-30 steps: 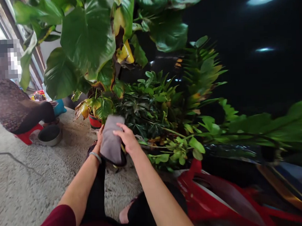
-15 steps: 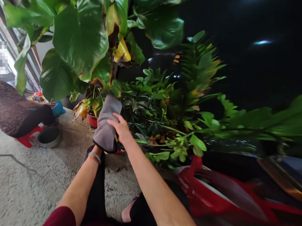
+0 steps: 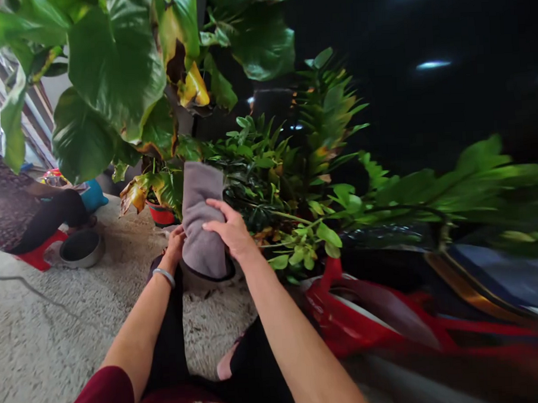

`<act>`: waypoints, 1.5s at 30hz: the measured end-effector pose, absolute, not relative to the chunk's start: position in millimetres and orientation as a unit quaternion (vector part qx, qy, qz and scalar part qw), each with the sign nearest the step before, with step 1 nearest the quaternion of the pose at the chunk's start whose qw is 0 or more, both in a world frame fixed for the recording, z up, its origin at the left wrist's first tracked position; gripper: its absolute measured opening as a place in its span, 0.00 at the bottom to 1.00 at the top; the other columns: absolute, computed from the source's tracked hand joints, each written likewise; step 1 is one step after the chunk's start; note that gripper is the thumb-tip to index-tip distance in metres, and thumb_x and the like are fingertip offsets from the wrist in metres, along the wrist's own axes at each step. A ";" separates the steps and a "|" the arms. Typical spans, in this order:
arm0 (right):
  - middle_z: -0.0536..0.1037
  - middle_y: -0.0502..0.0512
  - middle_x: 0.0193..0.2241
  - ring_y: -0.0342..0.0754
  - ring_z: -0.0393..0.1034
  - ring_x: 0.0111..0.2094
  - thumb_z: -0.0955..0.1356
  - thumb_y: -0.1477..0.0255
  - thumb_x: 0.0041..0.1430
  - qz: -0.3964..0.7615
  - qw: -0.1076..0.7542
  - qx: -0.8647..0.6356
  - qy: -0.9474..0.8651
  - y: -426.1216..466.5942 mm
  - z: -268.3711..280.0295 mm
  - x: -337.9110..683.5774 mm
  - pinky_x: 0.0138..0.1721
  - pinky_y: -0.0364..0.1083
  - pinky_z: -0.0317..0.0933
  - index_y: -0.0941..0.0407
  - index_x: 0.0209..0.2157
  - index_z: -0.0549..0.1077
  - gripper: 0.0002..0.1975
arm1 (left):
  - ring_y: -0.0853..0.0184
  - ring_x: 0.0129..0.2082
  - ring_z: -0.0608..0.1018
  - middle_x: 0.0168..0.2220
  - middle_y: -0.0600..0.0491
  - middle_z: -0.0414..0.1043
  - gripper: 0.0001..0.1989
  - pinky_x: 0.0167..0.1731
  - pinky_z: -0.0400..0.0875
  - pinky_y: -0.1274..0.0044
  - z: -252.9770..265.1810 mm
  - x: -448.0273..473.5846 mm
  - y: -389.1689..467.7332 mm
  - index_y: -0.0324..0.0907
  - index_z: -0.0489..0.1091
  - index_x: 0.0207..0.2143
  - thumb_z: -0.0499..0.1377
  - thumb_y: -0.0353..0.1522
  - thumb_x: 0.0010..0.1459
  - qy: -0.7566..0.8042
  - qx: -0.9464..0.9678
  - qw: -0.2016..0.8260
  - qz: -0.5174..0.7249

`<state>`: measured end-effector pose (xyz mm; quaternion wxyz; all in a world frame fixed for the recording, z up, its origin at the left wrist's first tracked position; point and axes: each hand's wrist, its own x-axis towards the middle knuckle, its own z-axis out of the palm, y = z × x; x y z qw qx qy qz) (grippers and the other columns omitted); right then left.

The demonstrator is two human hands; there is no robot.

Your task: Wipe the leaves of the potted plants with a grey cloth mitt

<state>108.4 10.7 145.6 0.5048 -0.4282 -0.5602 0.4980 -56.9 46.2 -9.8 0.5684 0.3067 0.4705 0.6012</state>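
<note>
A grey cloth mitt (image 3: 204, 228) with a black-edged cuff hangs in front of me, its cuff end downward. My right hand (image 3: 234, 230) grips it from the right, thumb and forefinger across its front and the other fingers out of sight. At its left edge, my left hand (image 3: 175, 244) has its fingers bent against the cloth; the mitt partly hides them. A light bracelet (image 3: 166, 278) circles the left wrist. Just behind the mitt stand leafy plants (image 3: 267, 160), and a large-leaved plant (image 3: 115, 65) with some browned leaves rises at the upper left.
A red pot (image 3: 161, 215) stands behind my left hand. At the left, a person sits on a red stool (image 3: 43, 253) beside a dark basin (image 3: 81, 248). A red bag-like thing (image 3: 354, 316) lies at the lower right. A cable (image 3: 27, 289) crosses the concrete floor.
My left hand has come out of the mitt and is now at its left edge. The mitt has turned more upright in my right hand. The view has swung slightly right.
</note>
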 end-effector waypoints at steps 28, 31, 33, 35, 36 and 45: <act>0.83 0.56 0.45 0.67 0.73 0.50 0.76 0.67 0.29 0.443 0.581 -0.588 -0.347 -142.0 99.5 280.5 0.57 0.62 0.63 0.49 0.41 0.83 0.29 | 0.64 0.34 0.79 0.45 0.44 0.78 0.20 0.31 0.74 0.75 -15.5 -6.0 49.5 0.39 0.76 0.43 0.70 0.34 0.46 0.412 0.352 0.683 0.490; 0.81 0.55 0.47 0.63 0.74 0.49 0.75 0.66 0.33 0.352 0.706 -0.588 -0.178 -117.6 101.0 316.9 0.53 0.60 0.66 0.50 0.46 0.79 0.31 | 0.66 0.30 0.79 0.41 0.46 0.77 0.21 0.31 0.74 0.74 -12.1 1.6 42.1 0.39 0.75 0.43 0.71 0.36 0.46 0.393 0.370 0.690 0.483; 0.80 0.54 0.49 0.60 0.74 0.50 0.73 0.66 0.35 0.325 0.763 -0.550 -0.098 -86.1 96.9 320.6 0.52 0.59 0.67 0.51 0.49 0.77 0.33 | 0.67 0.28 0.78 0.34 0.50 0.76 0.19 0.32 0.74 0.74 -12.3 8.7 38.2 0.39 0.74 0.39 0.72 0.36 0.44 0.393 0.381 0.686 0.479; 0.80 0.54 0.47 0.58 0.74 0.49 0.72 0.66 0.34 0.346 0.767 -0.533 -0.088 -56.2 90.9 308.0 0.50 0.57 0.68 0.52 0.49 0.76 0.33 | 0.67 0.28 0.78 0.28 0.53 0.73 0.18 0.32 0.74 0.75 -13.3 15.4 36.4 0.39 0.72 0.34 0.73 0.35 0.42 0.397 0.384 0.682 0.479; 0.81 0.54 0.45 0.58 0.75 0.47 0.72 0.65 0.35 0.377 0.746 -0.538 -0.114 -46.5 87.6 297.1 0.49 0.57 0.69 0.52 0.49 0.76 0.33 | 0.67 0.27 0.78 0.26 0.55 0.72 0.19 0.32 0.74 0.75 -13.9 18.3 36.4 0.40 0.71 0.32 0.74 0.35 0.41 0.400 0.380 0.679 0.484; 0.83 0.53 0.39 0.63 0.76 0.43 0.76 0.65 0.29 0.420 0.615 -0.603 -0.286 -132.3 74.9 289.9 0.45 0.58 0.70 0.47 0.38 0.83 0.25 | 0.68 0.27 0.78 0.30 0.55 0.74 0.31 0.33 0.74 0.74 -14.5 21.8 44.2 0.39 0.71 0.46 0.74 0.32 0.37 0.387 0.356 0.682 0.508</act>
